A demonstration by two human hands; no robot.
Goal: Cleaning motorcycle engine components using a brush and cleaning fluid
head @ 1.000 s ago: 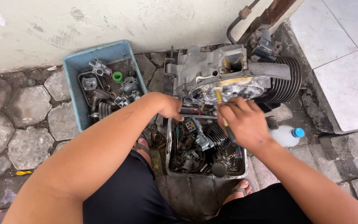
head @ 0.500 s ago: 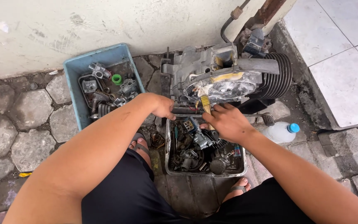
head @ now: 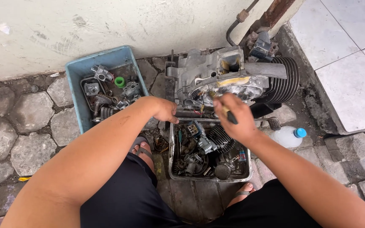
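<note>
Against the pale wall, on the stone paving, sits the grey cast-metal engine block with dark cooling fins [head: 233, 80]. It looks heavy, rigid and greasy, probably best gripped by the solid casing rather than the thin fins. The right hand [head: 233, 118] is closed around a dark-handled tool [head: 231, 116] whose tip meets the casing; the tip itself is hidden behind the fingers. The left hand [head: 165, 110] is curled at the block's lower edge, but whether it pinches anything I cannot tell. Just below lies a steel tray of oily parts [head: 172, 147], to the left a blue plastic bin of parts [head: 73, 74], to the right a clear bottle with a blue cap [head: 290, 136].
</note>
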